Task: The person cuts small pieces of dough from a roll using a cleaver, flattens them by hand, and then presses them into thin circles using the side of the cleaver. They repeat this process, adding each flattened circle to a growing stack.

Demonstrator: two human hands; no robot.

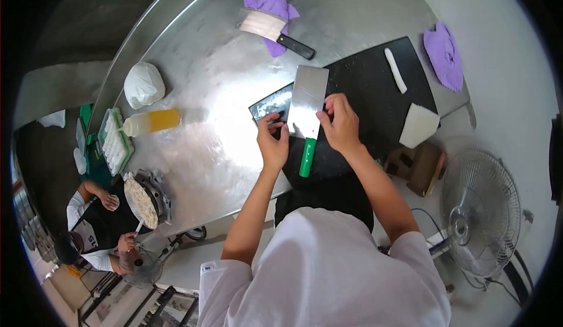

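A cleaver with a wide steel blade (pixel 308 101) and a green handle (pixel 307 158) lies on the black board (pixel 366 75), blade pointing away from me. My left hand (pixel 272 142) is at the left edge of the blade, fingers apart and curved. On the right side of the blade is my right hand (pixel 340 122), its thumb and fingers close to the blade's edge; whether they pinch anything is too small to tell. A white dough strip (pixel 396 70) and a white scraper-like piece (pixel 419 126) lie at the board's right.
A second cleaver (pixel 263 24) rests on a purple cloth (pixel 270 0); another purple cloth (pixel 444 57) is at right. Leftward are a white bag (pixel 143 85), a yellow bottle (pixel 153 122) and a tray (pixel 115 141). A co-worker (pixel 97 227) holds a pan (pixel 142 201). A fan (pixel 481 212) stands lower right.
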